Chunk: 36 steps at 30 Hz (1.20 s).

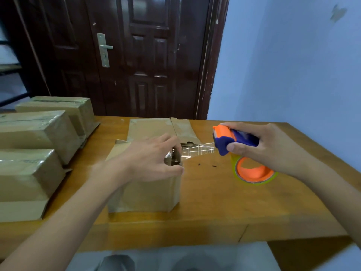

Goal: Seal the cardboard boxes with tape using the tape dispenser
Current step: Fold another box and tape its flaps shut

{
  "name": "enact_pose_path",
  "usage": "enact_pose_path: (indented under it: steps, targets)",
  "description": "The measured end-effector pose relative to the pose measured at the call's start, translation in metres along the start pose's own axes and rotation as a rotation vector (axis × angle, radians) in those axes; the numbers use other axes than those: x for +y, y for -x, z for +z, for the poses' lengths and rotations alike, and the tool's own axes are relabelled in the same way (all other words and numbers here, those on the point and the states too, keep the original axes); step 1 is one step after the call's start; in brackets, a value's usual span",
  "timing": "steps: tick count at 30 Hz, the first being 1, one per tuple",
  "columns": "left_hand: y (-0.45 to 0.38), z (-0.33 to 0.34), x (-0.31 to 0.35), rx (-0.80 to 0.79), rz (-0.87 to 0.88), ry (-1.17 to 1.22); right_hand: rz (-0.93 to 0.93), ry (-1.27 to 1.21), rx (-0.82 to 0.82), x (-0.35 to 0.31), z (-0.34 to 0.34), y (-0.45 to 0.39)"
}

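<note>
From the head camera we count four taped cardboard boxes along the left of the wooden counter (205,204): the rear box (64,106), the second box (37,132), the third box (27,173) and the nearest box (19,210), which is cut off by the frame edge. A fifth, the open box (144,190), stands in the middle, brown and creased, its far flaps (156,128) lying back flat on the counter. We can read no writing on any of them; the dark marks under the tape are too blurred.

We see one tape dispenser (234,140), blue with an orange head, and an orange-cored roll (254,172) of clear tape hanging below it. Our right hand (271,147) grips the dispenser, fingers curled round its handle, just right of the open box and above the counter. A strip of clear tape (199,149) stretches from the dispenser to the box top. Our left hand (154,157) lies over that top, fingers curled down on the tape end; whether they pinch it we cannot tell. Behind stands one dark door (148,55).
</note>
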<state>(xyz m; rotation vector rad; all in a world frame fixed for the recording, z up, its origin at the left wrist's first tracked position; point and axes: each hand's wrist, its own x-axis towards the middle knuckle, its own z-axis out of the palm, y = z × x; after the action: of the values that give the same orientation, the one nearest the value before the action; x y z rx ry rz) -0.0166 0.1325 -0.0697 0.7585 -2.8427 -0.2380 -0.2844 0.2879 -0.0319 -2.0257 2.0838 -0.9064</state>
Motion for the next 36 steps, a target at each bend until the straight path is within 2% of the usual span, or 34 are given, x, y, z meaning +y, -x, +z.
enact_pose_path:
  steps: [9, 18, 22, 36]
  targets:
    - [-0.002, 0.003, 0.002, 0.011, -0.02, 0.029, -0.027, 0.25, -0.011, -0.021, -0.013, -0.007]
    - [-0.001, 0.005, 0.0, 0.119, -0.014, 0.051, -0.055, 0.356, -0.096, 0.011, 0.035, 0.015]
    - [-0.002, 0.006, -0.001, 0.115, -0.004, 0.062, -0.047, 0.346, -0.137, 0.02, 0.051, 0.015]
    - [-0.003, 0.008, -0.004, 0.081, -0.003, 0.047, -0.028, 0.283, -0.069, 0.026, 0.052, 0.014]
